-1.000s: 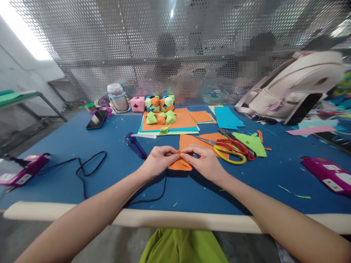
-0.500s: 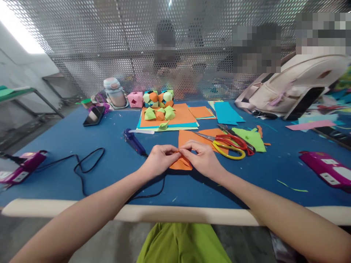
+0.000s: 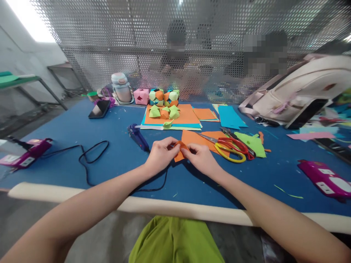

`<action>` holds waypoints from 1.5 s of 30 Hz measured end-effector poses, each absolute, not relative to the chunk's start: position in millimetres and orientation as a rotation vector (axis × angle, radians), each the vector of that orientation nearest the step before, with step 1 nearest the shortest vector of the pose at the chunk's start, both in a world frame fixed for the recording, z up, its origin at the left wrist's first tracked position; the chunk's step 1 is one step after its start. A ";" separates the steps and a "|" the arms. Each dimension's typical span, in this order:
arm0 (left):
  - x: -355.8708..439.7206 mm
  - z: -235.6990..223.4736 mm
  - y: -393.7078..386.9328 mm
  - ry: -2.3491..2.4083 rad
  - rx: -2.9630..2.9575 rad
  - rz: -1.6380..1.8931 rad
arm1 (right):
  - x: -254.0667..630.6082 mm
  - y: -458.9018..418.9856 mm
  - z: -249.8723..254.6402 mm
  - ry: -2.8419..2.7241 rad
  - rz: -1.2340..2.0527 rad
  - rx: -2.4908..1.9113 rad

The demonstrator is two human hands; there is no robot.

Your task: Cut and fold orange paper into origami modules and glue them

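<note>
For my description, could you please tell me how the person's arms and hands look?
The left hand and right hand are ungloved, and both forearms are bare, with no sleeve, watch or bracelet visible. Rings cannot be ruled out. Green clothing shows below.

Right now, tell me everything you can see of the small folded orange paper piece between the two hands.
The small folded orange paper piece looks matte, with a curled upper part and a flatter flap below, toward the wearer. The bare left hand and bare right hand pinch it from either side with thumbs and fingers. It seems raised above the blue tabletop. Fingers cover parts of it, so its full outline cannot be told.
</note>
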State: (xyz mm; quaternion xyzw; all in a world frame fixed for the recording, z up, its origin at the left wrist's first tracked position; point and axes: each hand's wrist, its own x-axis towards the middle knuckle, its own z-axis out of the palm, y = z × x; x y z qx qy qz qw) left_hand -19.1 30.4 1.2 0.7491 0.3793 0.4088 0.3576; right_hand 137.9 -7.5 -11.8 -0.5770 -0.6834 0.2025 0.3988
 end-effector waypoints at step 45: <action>-8.5 -16.8 44.2 0.969 1.596 1.063 | 148.5 36.9 -32.0 -1.963 0.182 -1.220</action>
